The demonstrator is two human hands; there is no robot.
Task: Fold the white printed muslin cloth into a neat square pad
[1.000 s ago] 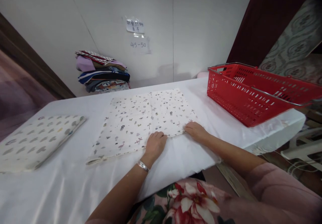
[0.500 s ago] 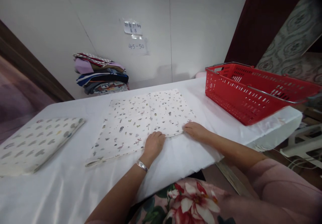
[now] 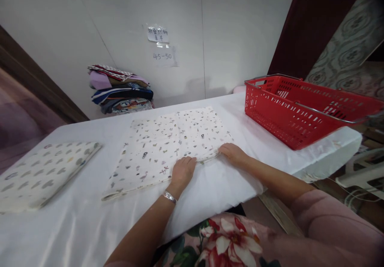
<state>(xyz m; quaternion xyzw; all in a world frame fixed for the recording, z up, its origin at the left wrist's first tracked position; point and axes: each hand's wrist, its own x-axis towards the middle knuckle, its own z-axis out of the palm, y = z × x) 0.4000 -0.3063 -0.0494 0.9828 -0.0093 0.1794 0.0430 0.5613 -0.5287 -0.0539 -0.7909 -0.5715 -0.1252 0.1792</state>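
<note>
A folded white cloth [image 3: 162,147] with small printed animals, plants and shapes lies flat on the white-covered table [image 3: 81,219], its layers showing along the near edge. My left hand [image 3: 183,171], with a silver bracelet at the wrist, is closed over the middle of that edge. Farther right, my right hand [image 3: 234,154] grips the cloth near its near right corner. The fingertips of both hands are partly hidden by the hands and the fabric. Off to the left lies another folded cream cloth [image 3: 39,175] with grey cloud-like prints.
A red plastic basket [image 3: 279,115] with metal handles stands on the right end of the table. Against the wall at the back left is a stack of folded fabrics [image 3: 120,91]. Handwritten paper signs [image 3: 163,57] hang on the wall.
The cloth's near edge between my hands has lifted slightly, with more of its layers showing. Both hands stay in nearly the same places.
</note>
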